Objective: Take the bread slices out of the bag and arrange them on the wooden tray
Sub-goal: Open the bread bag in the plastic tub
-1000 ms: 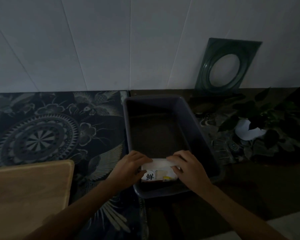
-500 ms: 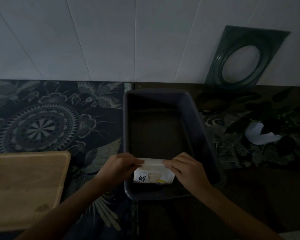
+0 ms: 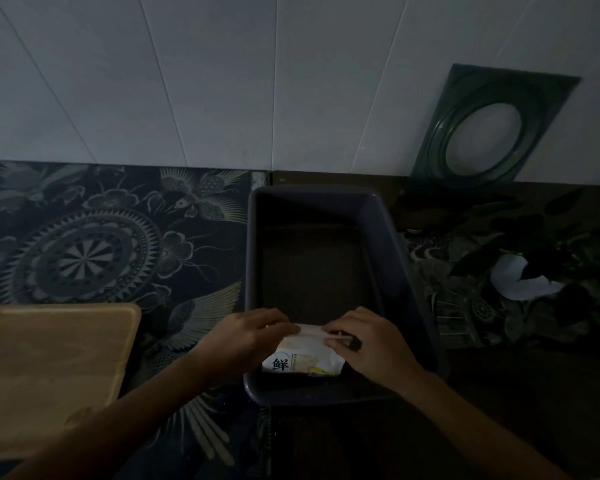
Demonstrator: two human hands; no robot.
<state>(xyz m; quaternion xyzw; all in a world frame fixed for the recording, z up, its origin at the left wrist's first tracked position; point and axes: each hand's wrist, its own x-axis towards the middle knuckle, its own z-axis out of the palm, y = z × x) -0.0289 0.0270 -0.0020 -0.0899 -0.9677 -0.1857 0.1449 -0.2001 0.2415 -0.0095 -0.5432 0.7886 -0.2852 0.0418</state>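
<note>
Bag (image 3: pixel 302 358) upright in bin (image 3: pixel 388 237), top seal running left-right; both hands' fingers (image 3: pixel 281 323) pinching seal.

bin walls (image 3: pixel 399 258) flank bag (image 3: pixel 303 358), wooden tray (image 3: pixel 49 368) bare

Single head-worn wide-angle view, looking forward and down over the bench (image 3: pixel 499 427) toward the panelled wall (image 3: pixel 222 81) (verticals splay outward); forearms enter from the lower edge, the dark tub (image 3: pixel 388 216) lying close and central.
</note>
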